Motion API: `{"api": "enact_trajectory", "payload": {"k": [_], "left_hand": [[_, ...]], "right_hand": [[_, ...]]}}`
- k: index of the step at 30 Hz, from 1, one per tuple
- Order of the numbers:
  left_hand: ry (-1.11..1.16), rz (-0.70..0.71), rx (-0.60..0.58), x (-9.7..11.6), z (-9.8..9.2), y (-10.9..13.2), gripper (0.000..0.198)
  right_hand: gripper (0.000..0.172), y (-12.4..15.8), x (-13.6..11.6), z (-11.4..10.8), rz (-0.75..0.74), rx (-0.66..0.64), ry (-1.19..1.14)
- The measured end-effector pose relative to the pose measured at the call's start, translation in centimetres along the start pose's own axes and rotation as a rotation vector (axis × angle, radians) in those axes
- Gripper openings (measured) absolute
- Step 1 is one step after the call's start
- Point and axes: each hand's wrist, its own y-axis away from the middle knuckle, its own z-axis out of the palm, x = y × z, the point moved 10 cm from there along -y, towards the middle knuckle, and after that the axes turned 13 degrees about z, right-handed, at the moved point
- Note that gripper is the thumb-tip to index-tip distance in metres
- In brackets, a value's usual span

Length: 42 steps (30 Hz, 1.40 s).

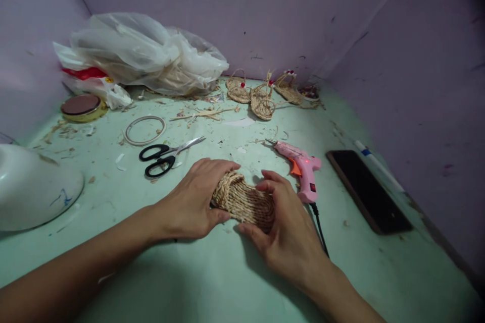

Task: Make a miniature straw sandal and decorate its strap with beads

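Both my hands grip one woven straw sole point(242, 201), an oval braided piece lying low over the pale green table point(212, 282). My left hand point(193, 199) wraps its left end, fingers curled over the top and thumb underneath. My right hand point(290, 229) holds the right end, fingers bent round its edge. A pink hot glue gun point(301, 167) lies just right of my right hand, its black cord running toward me. Black-handled scissors point(164, 154) lie just beyond my left hand.
Three finished small straw sandals point(261, 95) sit at the back by the wall. A heap of plastic bags point(144, 55) fills the back left. A tape ring point(144, 129), a round tin point(81, 107), a white bowl point(34, 186), a dark phone point(367, 189) and a pen point(379, 165) lie around.
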Motion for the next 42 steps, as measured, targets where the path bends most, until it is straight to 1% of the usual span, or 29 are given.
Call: {"api": "enact_trajectory", "payload": {"k": [1, 2, 3, 4, 6, 9, 11, 13, 16, 20, 24, 26, 29, 32, 37, 42], "left_hand": [[-0.031, 0.008, -0.017, 0.2, -0.1, 0.1, 0.075], [-0.074, 0.018, -0.031, 0.5, -0.2, 0.1, 0.081], [-0.13, 0.028, -0.047, 1.0, -0.5, 0.0, 0.084], [-0.194, 0.04, -0.069, 1.5, -0.6, -0.3, 0.083], [-0.324, 0.07, -0.144, 2.8, -0.6, -1.1, 0.071], [-0.421, 0.135, -0.318, 4.3, 0.6, -2.9, 0.053], [-0.427, 0.145, -0.41, 4.6, 1.4, -3.9, 0.042], [-0.407, 0.134, -0.46, 4.6, 1.8, -4.6, 0.034], [-0.364, 0.113, -0.461, 4.4, 1.8, -5.0, 0.033], [-0.361, 0.068, -0.466, 4.3, 2.1, -5.2, 0.029], [-0.365, 0.098, -0.485, 4.9, 2.5, -5.5, 0.025], [-0.338, 0.096, -0.491, 4.9, 2.5, -5.4, 0.021], [-0.31, 0.079, -0.478, 4.5, 2.3, -5.3, 0.022], [-0.325, 0.086, -0.463, 4.3, 2.3, -5.3, 0.024], [-0.316, 0.102, -0.491, 4.1, 2.7, -5.5, 0.025], [-0.291, 0.099, -0.516, 4.1, 2.9, -6.0, 0.029]], "right_hand": [[0.054, 0.0, 0.2, -0.1, 0.011, 0.003, 0.029], [0.055, 0.0, 0.3, 0.0, 0.02, -0.009, 0.048], [0.054, -0.1, 0.4, 0.2, 0.032, -0.031, 0.054], [0.052, -0.2, 0.4, 0.4, 0.04, -0.054, 0.043], [0.049, -0.3, 0.5, 0.8, 0.066, -0.103, -0.014], [0.051, -0.3, 0.6, 1.1, 0.104, -0.175, -0.144], [0.052, -0.2, 0.9, 1.2, 0.129, -0.208, -0.198], [0.048, 0.0, 1.2, 1.0, 0.147, -0.217, -0.225], [0.039, 0.1, 1.5, 0.8, 0.154, -0.198, -0.258], [0.034, -0.1, 1.3, 0.5, 0.138, -0.146, -0.277], [0.03, -0.2, 1.2, 0.2, 0.153, -0.107, -0.29], [0.029, 0.0, 0.6, -0.3, 0.095, -0.079, -0.287], [0.029, 0.6, -0.8, -0.9, -0.049, -0.023, -0.214], [0.029, 1.0, -1.6, -1.1, -0.112, 0.019, -0.159], [0.027, 1.0, -1.9, -1.1, -0.094, 0.046, -0.182], [0.024, 0.7, -1.6, -1.1, -0.047, 0.087, -0.189]]}}
